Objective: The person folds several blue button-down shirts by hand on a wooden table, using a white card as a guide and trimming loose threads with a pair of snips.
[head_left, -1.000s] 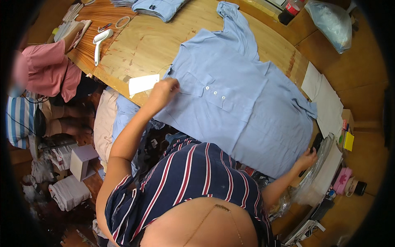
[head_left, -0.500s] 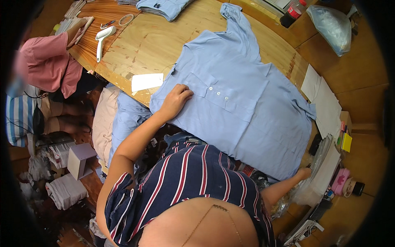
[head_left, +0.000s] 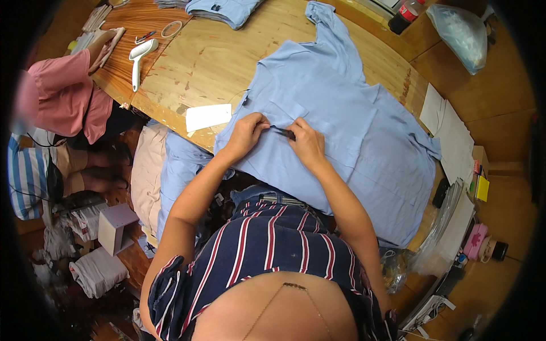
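Observation:
A light blue shirt (head_left: pixel 335 131) lies spread over the wooden table (head_left: pixel 213 57), its collar end toward the left and one sleeve stretched to the far side. My left hand (head_left: pixel 248 134) is closed, pinching a bit of the shirt near the button placket. Opposite it, my right hand (head_left: pixel 307 143) is closed round a slim dark tool (head_left: pixel 288 134) whose tip points at the left fingertips. What kind of tool it is cannot be made out. A white card tag (head_left: pixel 208 117) lies beside the shirt's collar, just left of my left hand.
A white lint roller (head_left: pixel 139 61) and a tape ring (head_left: pixel 172 29) lie at the left. Folded blue shirts (head_left: pixel 224 11) sit at the far edge. A co-worker in a pink top (head_left: pixel 68 94) stands at the left. Papers (head_left: pixel 452 136) and a dark bottle (head_left: pixel 405 16) line the right.
My right hand has come from the right edge of the table to the shirt, now with a slim dark tool. My left hand stays near the placket, its fingers now pinched.

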`<action>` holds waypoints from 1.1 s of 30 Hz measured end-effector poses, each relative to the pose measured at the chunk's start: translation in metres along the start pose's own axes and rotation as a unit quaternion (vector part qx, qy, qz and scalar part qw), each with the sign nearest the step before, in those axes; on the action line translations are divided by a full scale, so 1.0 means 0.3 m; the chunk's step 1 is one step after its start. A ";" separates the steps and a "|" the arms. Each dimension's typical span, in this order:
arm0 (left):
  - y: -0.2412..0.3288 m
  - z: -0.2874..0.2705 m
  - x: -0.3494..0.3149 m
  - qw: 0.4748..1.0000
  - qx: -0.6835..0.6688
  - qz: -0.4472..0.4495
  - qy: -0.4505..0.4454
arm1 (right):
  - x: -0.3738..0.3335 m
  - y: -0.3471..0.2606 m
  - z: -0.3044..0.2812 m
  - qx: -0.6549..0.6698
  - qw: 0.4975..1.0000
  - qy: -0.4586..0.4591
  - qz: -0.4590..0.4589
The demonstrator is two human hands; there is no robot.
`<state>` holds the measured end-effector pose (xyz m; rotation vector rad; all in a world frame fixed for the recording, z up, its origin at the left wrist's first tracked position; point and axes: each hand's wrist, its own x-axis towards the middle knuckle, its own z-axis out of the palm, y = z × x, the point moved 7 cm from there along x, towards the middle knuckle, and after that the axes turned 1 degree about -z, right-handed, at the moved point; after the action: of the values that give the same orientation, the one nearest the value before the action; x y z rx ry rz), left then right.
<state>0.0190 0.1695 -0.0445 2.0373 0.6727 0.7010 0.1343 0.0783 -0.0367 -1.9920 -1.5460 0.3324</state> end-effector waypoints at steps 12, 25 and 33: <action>0.017 -0.014 0.010 0.995 0.089 0.032 -0.012 | 0.160 0.109 0.025 0.096 0.983 -0.119 0.103; -0.023 0.116 0.127 0.895 -0.338 -0.229 -0.181 | 0.164 0.127 -0.129 -0.017 0.987 0.089 0.133; -0.034 0.121 0.155 0.853 -0.350 -0.283 -0.264 | -0.001 0.039 -0.074 -0.074 0.988 -0.021 0.137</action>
<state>0.0745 0.1863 -0.0599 1.1666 0.5358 -0.0067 0.1552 0.0696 -0.0260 -2.3340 -1.3543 0.3810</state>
